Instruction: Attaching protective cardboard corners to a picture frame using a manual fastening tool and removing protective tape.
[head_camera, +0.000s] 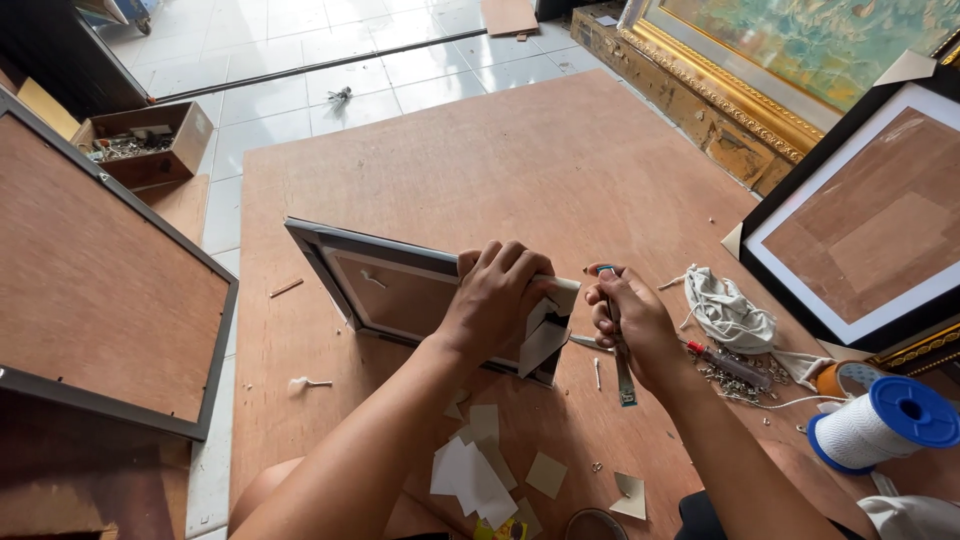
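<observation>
Room: pale glossy floor tiles (300, 50) ran behind the work area, and framed pieces stood all around it. A large gilt-framed painting (790, 50) leaned at the far right, a black frame with a brown backing (870, 230) sat below it, and another big backing-side-up frame (90, 290) lay at the left.
Surface: a wide brown plywood board (500, 150) lay flat on the floor and served as the work surface, scuffed and dotted with small scraps.
Frame: the small dark picture frame (390, 285) stood tilted on one edge near the board's middle, its brown back towards the camera.
Left hand: the left hand (495, 295) was closed over the frame's near top corner, pressing a pale cardboard corner piece (545, 335) against it.
Right hand: the right hand (630, 320) was closed round a slim metal tool (622, 370), its blade pointing down, just beside the covered corner.
Risk, slip: the tool sat close to the left fingers, so a slip off the hard frame edge could probably nick them.
Risk, tipping: held only at one corner, the frame could likely twist or drop flat if the grip eased.
Clutter: a white thread spool with blue ends (885, 420), a crumpled white cloth (730, 310), a red-handled screwdriver (725, 362) and a heap of small metal fittings (745, 385) lay at the right.
Scraps: pale card offcuts (475, 480) lay near the forearms and could possibly slide underfoot or under the frame.
Box: an open brown box of hardware (145, 145) sat on the tiles at the far left.
</observation>
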